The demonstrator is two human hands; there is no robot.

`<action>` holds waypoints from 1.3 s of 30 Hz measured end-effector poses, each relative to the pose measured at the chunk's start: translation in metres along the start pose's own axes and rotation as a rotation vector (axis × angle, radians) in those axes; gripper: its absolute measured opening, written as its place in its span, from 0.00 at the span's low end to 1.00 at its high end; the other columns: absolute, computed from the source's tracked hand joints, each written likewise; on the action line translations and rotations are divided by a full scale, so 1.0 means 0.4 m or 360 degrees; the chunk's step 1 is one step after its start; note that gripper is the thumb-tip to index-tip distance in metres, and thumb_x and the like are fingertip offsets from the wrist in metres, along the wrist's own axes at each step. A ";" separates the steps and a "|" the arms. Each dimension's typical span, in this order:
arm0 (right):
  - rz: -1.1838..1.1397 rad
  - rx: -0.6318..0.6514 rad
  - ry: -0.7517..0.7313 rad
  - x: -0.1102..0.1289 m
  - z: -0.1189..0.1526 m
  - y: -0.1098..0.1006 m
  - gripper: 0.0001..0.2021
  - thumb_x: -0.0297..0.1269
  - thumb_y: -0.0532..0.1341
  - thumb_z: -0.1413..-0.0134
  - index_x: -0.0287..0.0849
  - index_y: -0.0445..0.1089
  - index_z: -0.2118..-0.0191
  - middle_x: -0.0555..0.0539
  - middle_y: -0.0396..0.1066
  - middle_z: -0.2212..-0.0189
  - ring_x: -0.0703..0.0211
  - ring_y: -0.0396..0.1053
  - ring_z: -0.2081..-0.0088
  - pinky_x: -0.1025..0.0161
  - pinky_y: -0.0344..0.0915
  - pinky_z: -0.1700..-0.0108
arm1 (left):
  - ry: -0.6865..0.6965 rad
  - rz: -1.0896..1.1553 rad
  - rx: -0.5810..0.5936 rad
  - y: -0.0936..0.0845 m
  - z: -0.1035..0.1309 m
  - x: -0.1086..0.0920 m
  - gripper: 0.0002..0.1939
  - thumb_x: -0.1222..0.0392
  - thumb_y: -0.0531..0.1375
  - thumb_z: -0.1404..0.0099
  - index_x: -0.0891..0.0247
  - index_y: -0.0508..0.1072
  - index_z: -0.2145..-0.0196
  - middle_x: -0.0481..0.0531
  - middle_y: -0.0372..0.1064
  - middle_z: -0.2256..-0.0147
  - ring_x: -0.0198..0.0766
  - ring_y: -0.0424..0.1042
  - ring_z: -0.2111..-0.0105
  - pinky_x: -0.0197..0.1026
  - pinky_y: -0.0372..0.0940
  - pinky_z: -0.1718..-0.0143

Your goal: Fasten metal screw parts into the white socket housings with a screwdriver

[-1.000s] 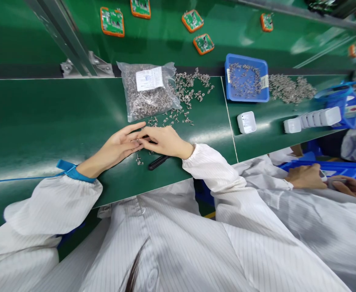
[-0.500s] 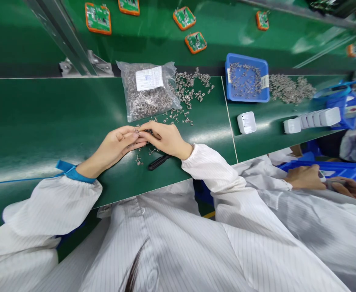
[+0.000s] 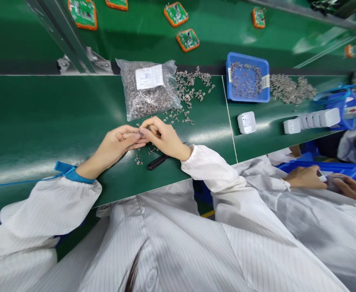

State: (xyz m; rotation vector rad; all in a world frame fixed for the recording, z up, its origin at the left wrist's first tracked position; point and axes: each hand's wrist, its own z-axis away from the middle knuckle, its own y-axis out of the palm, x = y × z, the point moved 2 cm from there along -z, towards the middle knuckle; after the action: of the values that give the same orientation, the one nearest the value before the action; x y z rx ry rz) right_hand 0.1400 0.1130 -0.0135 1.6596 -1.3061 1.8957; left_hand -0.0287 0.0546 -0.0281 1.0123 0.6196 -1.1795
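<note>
My left hand (image 3: 117, 144) is closed, its thumb and fingers pinched round small metal screws that are partly hidden. Against its fingertips, my right hand (image 3: 165, 138) has thumb and forefinger pressed together on a tiny metal screw; most of it is hidden. Just behind both hands lies a clear bag of screws (image 3: 144, 99) with a white label. Loose screws (image 3: 193, 87) spread to the right of the bag. A black-handled screwdriver (image 3: 157, 162) lies below my right hand, its shaft partly under the wrist, with a few more screws (image 3: 138, 160) beside it.
Farther right stand a blue bin of screws (image 3: 247, 95), a screw pile (image 3: 292, 89), a white cup (image 3: 247, 123) and a row of white cups (image 3: 311, 119). Green boards in orange frames (image 3: 176, 14) sit beyond a metal post (image 3: 71, 36). A co-worker's hands (image 3: 308, 177) are at right.
The boards in orange frames at the back have shifted left. My right hand has moved slightly, its fingers now more curled. The co-worker's hands have shifted a little.
</note>
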 end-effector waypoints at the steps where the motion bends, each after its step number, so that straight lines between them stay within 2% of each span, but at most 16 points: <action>1: 0.0042 0.0057 0.0005 -0.001 -0.001 0.000 0.15 0.46 0.57 0.31 0.40 0.70 0.51 0.58 0.51 0.79 0.70 0.52 0.76 0.68 0.51 0.68 | 0.0011 -0.0009 -0.0003 -0.002 0.000 0.002 0.19 0.50 0.73 0.42 0.65 0.77 0.59 0.53 0.80 0.61 0.41 0.81 0.58 0.44 0.75 0.46; 4: 0.0144 0.0218 -0.0048 -0.005 -0.006 0.001 0.18 0.48 0.57 0.32 0.45 0.70 0.44 0.56 0.62 0.75 0.70 0.55 0.74 0.68 0.52 0.66 | 0.0021 -0.0013 -0.0021 -0.007 0.000 0.008 0.19 0.51 0.74 0.44 0.65 0.76 0.62 0.53 0.80 0.61 0.42 0.81 0.57 0.45 0.75 0.46; 6: 0.0172 0.0223 -0.0101 -0.006 -0.007 -0.001 0.17 0.48 0.56 0.31 0.45 0.72 0.46 0.54 0.69 0.69 0.70 0.56 0.73 0.68 0.53 0.65 | 0.0008 0.0004 -0.0018 -0.008 0.000 0.009 0.19 0.51 0.74 0.45 0.65 0.76 0.63 0.52 0.80 0.62 0.43 0.81 0.59 0.46 0.76 0.47; 8: 0.0191 0.0187 -0.0111 -0.007 -0.007 -0.003 0.15 0.47 0.55 0.30 0.44 0.73 0.50 0.54 0.69 0.69 0.70 0.56 0.73 0.67 0.54 0.64 | -0.0003 0.0013 -0.0010 -0.006 0.000 0.007 0.19 0.51 0.74 0.44 0.64 0.76 0.61 0.52 0.80 0.62 0.43 0.82 0.60 0.46 0.76 0.47; 10: 0.0145 0.0158 -0.0043 -0.009 -0.005 -0.003 0.14 0.46 0.55 0.30 0.42 0.70 0.52 0.56 0.64 0.74 0.70 0.55 0.74 0.67 0.53 0.65 | -0.0001 0.0016 -0.0009 -0.001 0.001 0.001 0.19 0.52 0.73 0.43 0.65 0.77 0.58 0.53 0.81 0.61 0.42 0.82 0.59 0.44 0.76 0.47; 12: -0.0036 0.0104 0.0021 -0.008 -0.003 -0.003 0.12 0.46 0.55 0.30 0.42 0.65 0.53 0.58 0.58 0.77 0.70 0.56 0.75 0.68 0.54 0.67 | 0.0008 0.0016 -0.0020 0.004 0.003 -0.006 0.18 0.53 0.72 0.41 0.65 0.77 0.57 0.54 0.81 0.60 0.42 0.81 0.58 0.43 0.76 0.48; 15: -0.0455 -0.0032 0.0116 -0.002 -0.007 -0.007 0.10 0.45 0.54 0.30 0.44 0.58 0.58 0.59 0.57 0.77 0.71 0.56 0.76 0.70 0.55 0.69 | 0.0013 0.0005 -0.0044 0.011 0.006 -0.014 0.17 0.53 0.71 0.40 0.65 0.77 0.57 0.55 0.81 0.60 0.42 0.81 0.57 0.44 0.75 0.48; 20: -0.1268 0.0023 0.0517 0.003 -0.025 -0.016 0.09 0.39 0.51 0.33 0.46 0.51 0.66 0.62 0.53 0.82 0.73 0.44 0.86 0.73 0.42 0.83 | 0.0030 0.0006 -0.0067 0.008 0.005 -0.015 0.20 0.50 0.72 0.42 0.65 0.75 0.58 0.56 0.81 0.60 0.44 0.81 0.58 0.46 0.75 0.48; 22: -0.1428 0.0108 0.0638 0.004 -0.030 -0.019 0.10 0.36 0.52 0.35 0.45 0.50 0.68 0.61 0.56 0.82 0.73 0.45 0.87 0.74 0.40 0.85 | 0.0062 -0.0021 -0.0100 0.003 0.003 -0.014 0.21 0.48 0.73 0.43 0.65 0.75 0.60 0.55 0.80 0.64 0.43 0.82 0.62 0.42 0.77 0.56; 24: -0.1490 0.0224 0.0743 0.003 -0.032 -0.017 0.09 0.35 0.52 0.36 0.44 0.53 0.69 0.60 0.58 0.83 0.74 0.47 0.87 0.75 0.41 0.86 | 0.0078 -0.0085 -0.0108 -0.003 0.004 -0.014 0.21 0.47 0.72 0.43 0.65 0.75 0.62 0.54 0.79 0.70 0.40 0.80 0.72 0.35 0.74 0.71; 26: -0.1499 0.0365 0.0819 0.003 -0.028 -0.007 0.10 0.38 0.52 0.33 0.42 0.59 0.67 0.60 0.58 0.84 0.73 0.48 0.87 0.75 0.44 0.86 | 0.0085 -0.0191 -0.0074 -0.005 0.009 -0.015 0.19 0.46 0.71 0.41 0.64 0.75 0.64 0.51 0.77 0.75 0.34 0.72 0.84 0.30 0.59 0.86; 28: -0.1537 0.0474 0.0856 0.003 -0.022 0.007 0.14 0.45 0.53 0.31 0.40 0.64 0.64 0.58 0.60 0.84 0.72 0.51 0.87 0.74 0.48 0.86 | 0.0190 -0.0332 -0.0076 -0.006 0.020 -0.021 0.17 0.46 0.69 0.39 0.62 0.76 0.64 0.47 0.73 0.79 0.28 0.61 0.90 0.31 0.47 0.90; 30: -0.1613 0.0531 0.0885 0.000 -0.015 0.025 0.18 0.50 0.54 0.31 0.38 0.67 0.62 0.54 0.67 0.80 0.70 0.61 0.83 0.73 0.60 0.82 | 0.0406 -0.0535 -0.0175 -0.004 0.034 -0.031 0.13 0.48 0.69 0.38 0.60 0.78 0.64 0.45 0.72 0.80 0.28 0.62 0.88 0.32 0.51 0.86; 33: -0.1764 0.0569 0.0941 -0.004 -0.005 0.052 0.21 0.54 0.56 0.33 0.38 0.70 0.61 0.46 0.76 0.69 0.66 0.74 0.69 0.70 0.75 0.64 | 0.0693 -0.0937 -0.0324 0.006 0.057 -0.045 0.08 0.51 0.68 0.37 0.55 0.82 0.62 0.46 0.78 0.71 0.32 0.72 0.75 0.34 0.63 0.73; 35: -0.1901 0.0583 0.0969 -0.005 0.002 0.069 0.21 0.55 0.57 0.34 0.38 0.71 0.61 0.46 0.76 0.66 0.65 0.76 0.63 0.68 0.76 0.57 | 0.0745 -0.1200 -0.0296 0.018 0.067 -0.048 0.09 0.50 0.66 0.34 0.50 0.82 0.58 0.46 0.79 0.64 0.37 0.75 0.68 0.36 0.65 0.66; 39: -0.2124 0.0595 0.1019 -0.003 0.014 0.091 0.19 0.49 0.55 0.31 0.37 0.72 0.62 0.46 0.75 0.66 0.65 0.75 0.64 0.67 0.76 0.56 | 0.0791 -0.1572 -0.0175 0.029 0.074 -0.040 0.23 0.49 0.68 0.37 0.51 0.77 0.45 0.49 0.76 0.66 0.44 0.74 0.60 0.40 0.64 0.58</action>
State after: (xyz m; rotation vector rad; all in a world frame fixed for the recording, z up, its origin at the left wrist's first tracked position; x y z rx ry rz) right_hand 0.1175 0.0893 -0.0307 1.2511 0.4185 1.4968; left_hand -0.0255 0.0361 0.0022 0.9135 1.6858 -1.7095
